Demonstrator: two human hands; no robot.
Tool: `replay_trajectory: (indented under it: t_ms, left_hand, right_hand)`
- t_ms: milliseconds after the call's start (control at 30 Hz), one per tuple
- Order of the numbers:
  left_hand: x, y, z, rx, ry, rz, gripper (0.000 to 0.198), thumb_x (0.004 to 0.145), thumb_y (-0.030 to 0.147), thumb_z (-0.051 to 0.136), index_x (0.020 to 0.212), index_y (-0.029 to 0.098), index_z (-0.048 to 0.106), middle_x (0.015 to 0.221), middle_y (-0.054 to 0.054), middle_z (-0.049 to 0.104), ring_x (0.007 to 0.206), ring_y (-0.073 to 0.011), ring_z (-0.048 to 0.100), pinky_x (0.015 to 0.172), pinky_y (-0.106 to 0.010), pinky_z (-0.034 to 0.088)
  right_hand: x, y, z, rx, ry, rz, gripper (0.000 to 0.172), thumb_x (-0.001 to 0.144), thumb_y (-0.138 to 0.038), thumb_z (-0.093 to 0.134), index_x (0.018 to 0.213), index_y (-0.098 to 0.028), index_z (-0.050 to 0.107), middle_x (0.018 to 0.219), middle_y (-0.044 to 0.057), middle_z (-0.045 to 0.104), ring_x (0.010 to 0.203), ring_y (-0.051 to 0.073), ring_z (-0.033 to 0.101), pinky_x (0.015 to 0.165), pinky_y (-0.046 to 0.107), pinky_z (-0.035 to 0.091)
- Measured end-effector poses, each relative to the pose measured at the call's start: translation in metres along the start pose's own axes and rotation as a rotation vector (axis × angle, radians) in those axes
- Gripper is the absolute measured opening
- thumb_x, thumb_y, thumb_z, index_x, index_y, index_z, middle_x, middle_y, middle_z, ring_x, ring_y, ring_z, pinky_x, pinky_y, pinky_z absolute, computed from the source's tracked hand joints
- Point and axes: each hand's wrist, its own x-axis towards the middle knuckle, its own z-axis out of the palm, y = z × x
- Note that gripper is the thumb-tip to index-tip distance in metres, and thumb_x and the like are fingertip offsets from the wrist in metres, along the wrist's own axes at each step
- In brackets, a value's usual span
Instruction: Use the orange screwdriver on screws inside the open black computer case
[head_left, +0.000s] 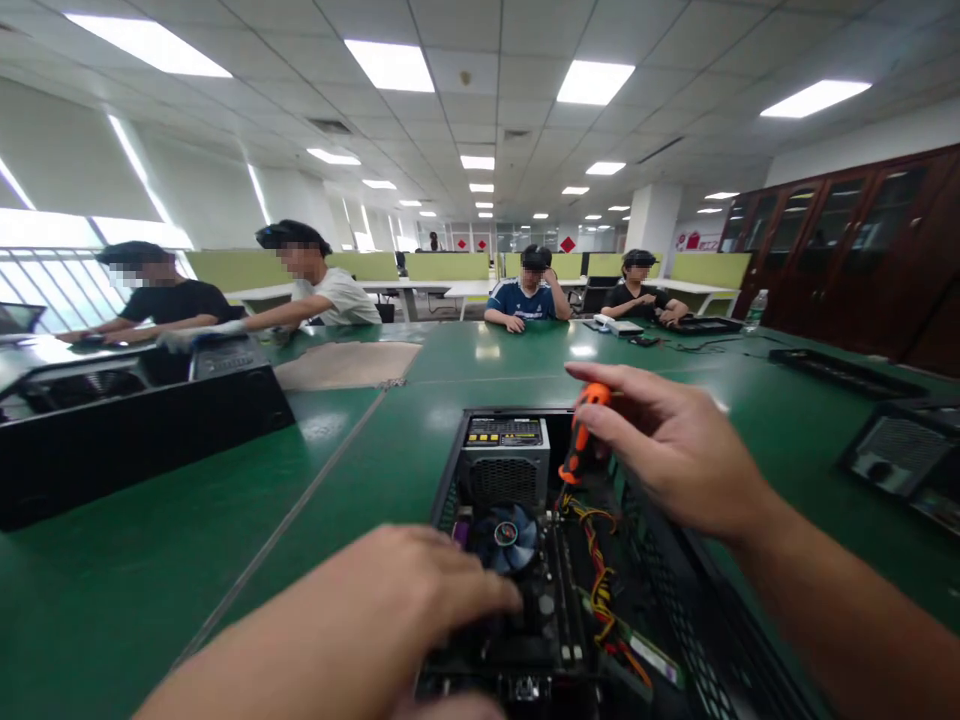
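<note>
An open black computer case [679, 600] lies on the green table [187, 560] in front of me. Inside it sit a grey power supply [504, 462], a cooler fan [508, 537] and yellow and red cables [598, 575]. My right hand [667, 445] is closed around an orange and black screwdriver [581, 435], held upright with its tip down in the case beside the power supply. My left hand [420, 595] rests on the motherboard near the fan, fingers curled down; whether it holds anything is hidden.
Another black computer case [127, 430] lies at the left, more black hardware [900, 460] at the right. A brown cardboard sheet [345, 363] lies further back. Several people sit at the far side of the tables. Dark wooden cabinets [847, 240] line the right wall.
</note>
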Motion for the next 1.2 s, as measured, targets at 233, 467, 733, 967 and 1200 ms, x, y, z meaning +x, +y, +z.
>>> replay_trajectory:
  t_ms: [233, 467, 733, 967, 1200]
  left_hand:
    - [0.091, -0.099, 0.011, -0.364, 0.304, -0.174, 0.055, 0.096, 0.059, 0.042, 0.062, 0.017, 0.053, 0.052, 0.003, 0.052, 0.051, -0.0122, 0.049, 0.051, -0.024, 0.034]
    - [0.105, -0.125, 0.037, -0.492, 0.431, -0.146, 0.056, 0.094, 0.058, 0.046, 0.057, 0.017, 0.048, 0.05, 0.004, 0.043, 0.05, -0.0101, 0.04, 0.049, -0.022, 0.028]
    - [0.105, -0.122, 0.034, -0.448, 0.448, -0.142, 0.054, 0.091, 0.056, 0.051, 0.055, 0.016, 0.048, 0.056, 0.004, 0.039, 0.055, -0.0099, 0.038, 0.052, -0.023, 0.025]
    - [0.103, -0.122, 0.037, -0.417, 0.466, -0.143, 0.054, 0.091, 0.056, 0.053, 0.056, 0.016, 0.048, 0.056, 0.005, 0.038, 0.056, -0.0098, 0.037, 0.054, -0.024, 0.025]
    - [0.103, -0.123, 0.039, -0.422, 0.485, -0.151, 0.054, 0.09, 0.056, 0.055, 0.056, 0.016, 0.046, 0.056, 0.005, 0.037, 0.055, -0.0094, 0.036, 0.053, -0.024, 0.023]
  right_hand:
    - [-0.018, 0.019, 0.048, -0.123, -0.242, -0.224, 0.027, 0.094, -0.014, 0.046, 0.115, -0.011, 0.063, 0.104, 0.01, 0.067, 0.098, 0.02, 0.063, 0.087, 0.037, 0.054]
    - [-0.02, 0.022, 0.053, -0.157, -0.38, -0.144, 0.023, 0.093, -0.014, 0.045, 0.109, -0.013, 0.062, 0.103, 0.01, 0.067, 0.095, 0.02, 0.063, 0.085, 0.037, 0.055]
    - [-0.02, 0.022, 0.053, -0.182, -0.338, -0.139, 0.023, 0.095, -0.013, 0.046, 0.112, -0.014, 0.061, 0.103, 0.008, 0.067, 0.092, 0.018, 0.063, 0.082, 0.034, 0.053]
    - [-0.022, 0.022, 0.055, -0.194, -0.357, -0.127, 0.024, 0.095, -0.013, 0.046, 0.114, -0.014, 0.061, 0.103, 0.008, 0.067, 0.093, 0.019, 0.063, 0.084, 0.034, 0.053]
    - [-0.024, 0.028, 0.057, -0.191, -0.346, -0.158, 0.022, 0.093, -0.029, 0.067, 0.111, -0.017, 0.068, 0.095, 0.004, 0.066, 0.082, 0.016, 0.063, 0.074, 0.03, 0.053]
